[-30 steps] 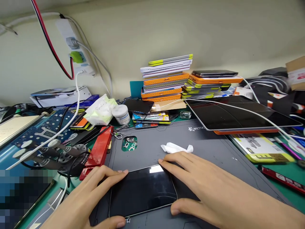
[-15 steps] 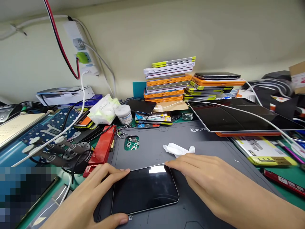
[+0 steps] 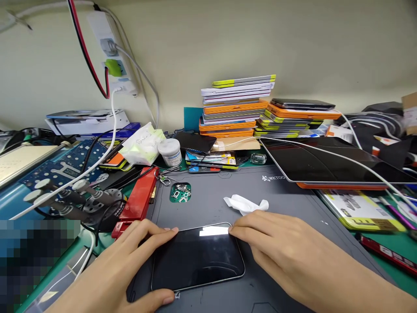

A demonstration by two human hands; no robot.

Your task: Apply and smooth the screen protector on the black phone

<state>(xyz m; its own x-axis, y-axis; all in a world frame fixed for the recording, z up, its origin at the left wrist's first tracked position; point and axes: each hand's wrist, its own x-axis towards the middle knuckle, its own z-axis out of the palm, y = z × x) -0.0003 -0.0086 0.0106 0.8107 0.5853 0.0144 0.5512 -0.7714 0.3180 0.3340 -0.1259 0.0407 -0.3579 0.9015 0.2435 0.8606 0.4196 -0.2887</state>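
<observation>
one phone [image 3: 198, 258] on one grey mat [image 3: 205, 200], one crumpled tissue [image 3: 243, 204], two box stacks [image 3: 233, 107]

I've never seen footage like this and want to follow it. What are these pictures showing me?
No machine here: these are one person's bare hands, filmed by a camera worn on the head, looking forward and down. The left hand holds one end of a dark-screened phone, fingers at the far edge, thumb at the near edge; the right hand has its fingertips at the far right corner. The phone lies on a grey mat. Beyond it are a crumpled white tissue and, farther left, small metal parts.
</observation>
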